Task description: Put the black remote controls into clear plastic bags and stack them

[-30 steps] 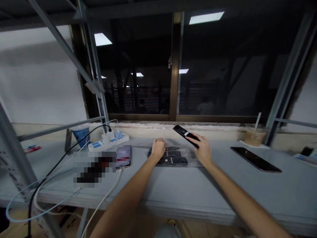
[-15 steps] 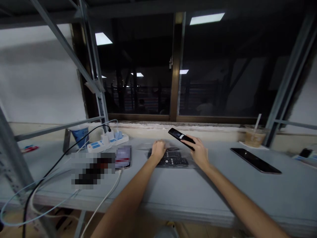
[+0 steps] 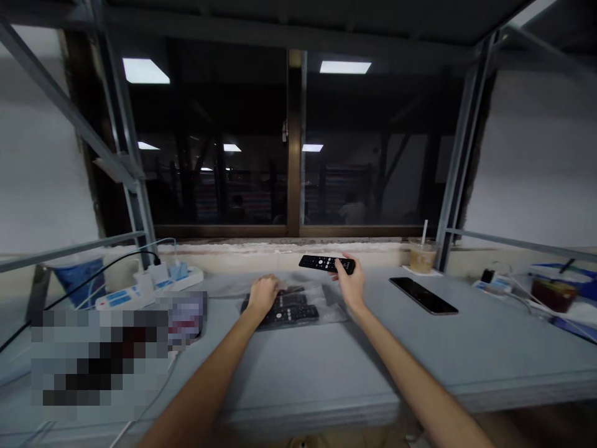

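My right hand [image 3: 351, 286] is closed round one end of a black remote control [image 3: 313, 262], lifted above the table with its buttons facing up and my thumb on top. Several more black remote controls [image 3: 293, 313] lie in a clear plastic bag [image 3: 332, 312] flat on the table. My left hand [image 3: 263, 295] rests at the bag's left part, its fingers curled down on the plastic. The tips of those fingers are hidden.
A white power strip [image 3: 121, 300] with plugs and cables lies at the left, beside a blue cup [image 3: 81, 280]. Right of my hands are a dark phone [image 3: 422, 295] and an iced drink cup [image 3: 422, 258]. Grey metal posts [image 3: 461, 149] frame the blue-grey table [image 3: 298, 373].
My right hand has turned the remote control over, from its back with a white label to its button side. The view has swung right, so everything appears further left.
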